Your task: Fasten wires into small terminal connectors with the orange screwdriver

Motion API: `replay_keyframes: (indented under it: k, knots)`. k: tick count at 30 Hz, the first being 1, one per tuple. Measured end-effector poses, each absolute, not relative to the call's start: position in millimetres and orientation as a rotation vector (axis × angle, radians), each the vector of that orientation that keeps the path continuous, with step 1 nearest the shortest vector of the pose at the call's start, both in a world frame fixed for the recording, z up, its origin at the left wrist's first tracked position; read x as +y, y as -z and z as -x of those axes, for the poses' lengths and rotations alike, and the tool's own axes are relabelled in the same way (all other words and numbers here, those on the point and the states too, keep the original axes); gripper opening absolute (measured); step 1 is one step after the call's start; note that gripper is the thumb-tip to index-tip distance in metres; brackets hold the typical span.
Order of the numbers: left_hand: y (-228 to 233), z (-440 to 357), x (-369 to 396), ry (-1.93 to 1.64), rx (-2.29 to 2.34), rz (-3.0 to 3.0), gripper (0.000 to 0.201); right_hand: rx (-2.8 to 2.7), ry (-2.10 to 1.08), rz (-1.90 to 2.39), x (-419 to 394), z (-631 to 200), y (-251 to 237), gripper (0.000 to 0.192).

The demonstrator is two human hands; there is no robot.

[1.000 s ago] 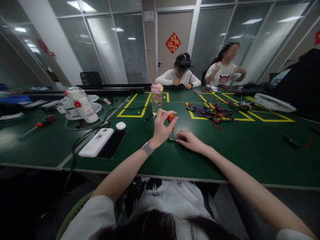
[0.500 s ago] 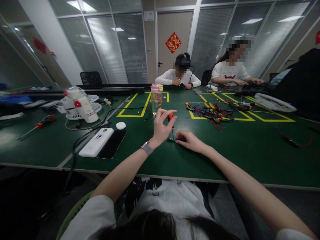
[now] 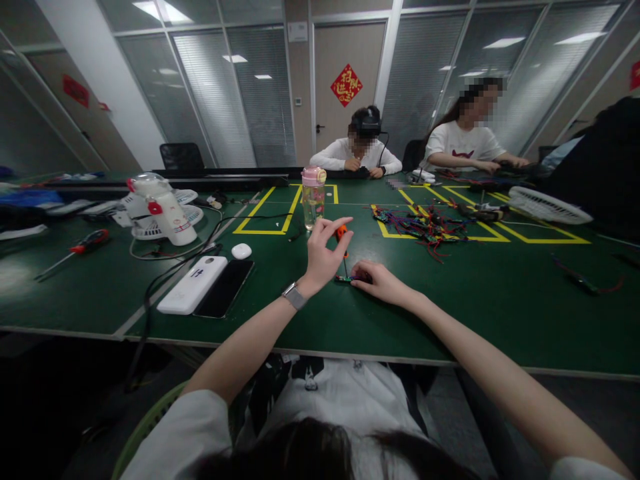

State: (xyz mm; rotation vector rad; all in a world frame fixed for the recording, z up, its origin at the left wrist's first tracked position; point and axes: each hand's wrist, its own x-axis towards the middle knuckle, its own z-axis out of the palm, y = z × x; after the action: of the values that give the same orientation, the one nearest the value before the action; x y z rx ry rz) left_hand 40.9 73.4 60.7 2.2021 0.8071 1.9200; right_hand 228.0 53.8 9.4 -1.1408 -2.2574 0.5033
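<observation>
Your left hand [image 3: 323,257] was raised just above the green table [image 3: 475,307], its thumb and fingertips pinched round the orange handle of a small screwdriver [image 3: 343,248] that stood upright, the other fingers fanned loosely open. The shaft ran straight down to a small circuit board [image 3: 345,279] lying on the table straight in front of you, near its front edge. Your right hand [image 3: 381,283] lay flat and low just beside it, fingertips pressed onto the board's right end and curled closed over it; how much of the board they covered could not be told. A white power bank [image 3: 193,285] and a dark phone [image 3: 224,288] lay side by side, touching, to your left, with a small white earbud case [image 3: 241,251] just beyond them. A clear water bottle [image 3: 313,198] with a pink lid stood upright past your left hand. A tangle of coloured wires [image 3: 425,227] sat farther right, well apart from the board. Two people sat at the far side, their hands on the table.
</observation>
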Motion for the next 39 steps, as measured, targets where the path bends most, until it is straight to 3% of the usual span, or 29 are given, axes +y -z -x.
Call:
replay_keyframes:
  k: [9,17,24,31,39]
  knots:
    - [-59.4,-41.2,71.3,-1.825,0.748,-2.193,0.038,-2.257,-0.501,1.132,53.9,-228.6,-9.8,0.004]
    - [-60.4,-42.1,71.8,-1.899,0.775,-2.186,0.025,-2.261,-0.5,1.134,51.9,-228.5,-11.2,0.004]
    - [-60.0,-41.7,70.6,-1.849,0.743,-2.187,0.032,-2.29,-0.476,1.129,51.6,-228.9,-12.0,0.006]
    - [-60.3,-41.7,71.2,-1.923,0.785,-2.206,0.021,-2.289,-0.461,1.13,52.7,-228.9,-10.6,0.004]
    - [-60.3,-41.0,69.7,-1.852,0.746,-2.209,0.036,-2.295,-0.464,1.123,53.7,-229.0,-9.3,0.004]
